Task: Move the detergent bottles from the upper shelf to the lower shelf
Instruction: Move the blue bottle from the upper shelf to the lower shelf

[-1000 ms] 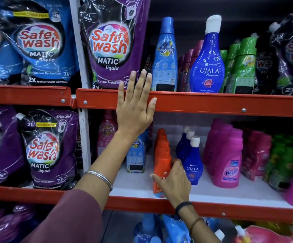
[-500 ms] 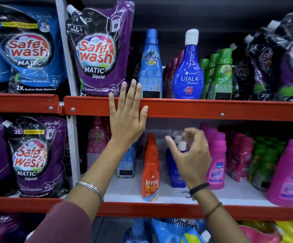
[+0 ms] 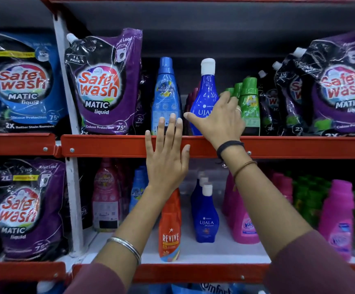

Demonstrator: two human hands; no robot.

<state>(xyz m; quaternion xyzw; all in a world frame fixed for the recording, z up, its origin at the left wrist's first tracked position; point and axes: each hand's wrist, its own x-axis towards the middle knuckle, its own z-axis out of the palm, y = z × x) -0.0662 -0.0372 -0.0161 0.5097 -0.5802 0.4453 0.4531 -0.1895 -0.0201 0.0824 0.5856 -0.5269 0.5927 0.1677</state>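
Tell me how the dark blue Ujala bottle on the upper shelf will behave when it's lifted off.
The Ujala bottle looks like rigid plastic, so it should probably keep its shape under the right hand wrapping its wide lower body. Its glossy surface could be slippery. It is tall with a narrow neck and white cap, so a push up high might tip it toward the green bottles.

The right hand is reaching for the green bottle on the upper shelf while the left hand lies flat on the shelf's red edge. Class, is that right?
Not quite. In the head view the right hand is closing around the dark blue bottle with the white cap, not the green bottle beside it. The left hand does lie flat on the red edge of the upper shelf.
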